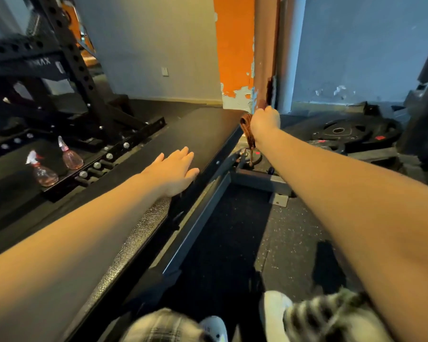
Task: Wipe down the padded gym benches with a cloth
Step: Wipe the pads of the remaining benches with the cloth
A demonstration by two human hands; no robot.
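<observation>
A long black padded bench [203,134] runs from the lower left up to the middle of the view. My left hand [174,170] lies flat on its top near the right edge, fingers straight. My right hand [265,122] is stretched out at the bench's far right corner and grips a brown-orange cloth [248,134], which hangs down from my fist against the bench's side edge.
Two spray bottles [42,172] [71,156] with pinkish liquid stand on the floor left of the bench, beside a black rack base [114,154]. Weight plates [351,132] lie on the floor at the right. The bench's metal frame [200,218] and my shoes are below.
</observation>
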